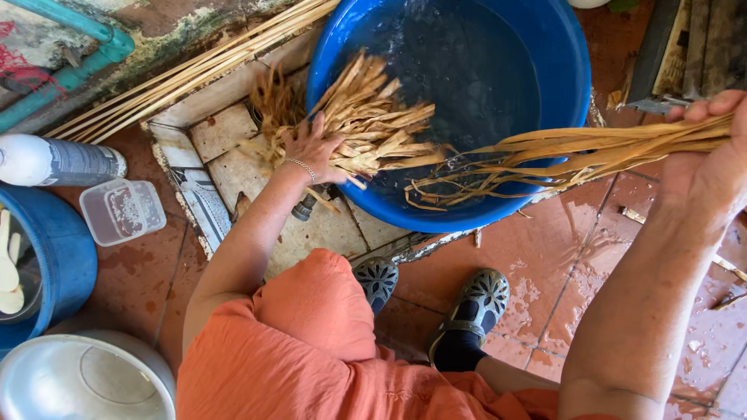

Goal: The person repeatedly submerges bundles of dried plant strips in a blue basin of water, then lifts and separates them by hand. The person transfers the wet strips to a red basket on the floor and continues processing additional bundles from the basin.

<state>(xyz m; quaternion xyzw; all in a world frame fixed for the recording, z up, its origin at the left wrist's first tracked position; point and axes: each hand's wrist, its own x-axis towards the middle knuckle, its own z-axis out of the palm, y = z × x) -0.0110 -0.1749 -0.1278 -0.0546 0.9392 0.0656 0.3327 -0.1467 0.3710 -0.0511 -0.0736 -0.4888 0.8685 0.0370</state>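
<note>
Blue basin (560,85) (water inside): left hand (311,148) grips dried strips (373,124); right hand (712,167) grips strip bundle (591,152).

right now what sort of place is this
Probably an outdoor washing corner of a home yard: wet red floor tiles, a blue basin of water, pipes along a stained wall. The left hand and right hand hold dried leaf strips.

The right hand (712,155) is cut off by the frame's edge, its fingers hidden behind the strips (591,152).
</note>
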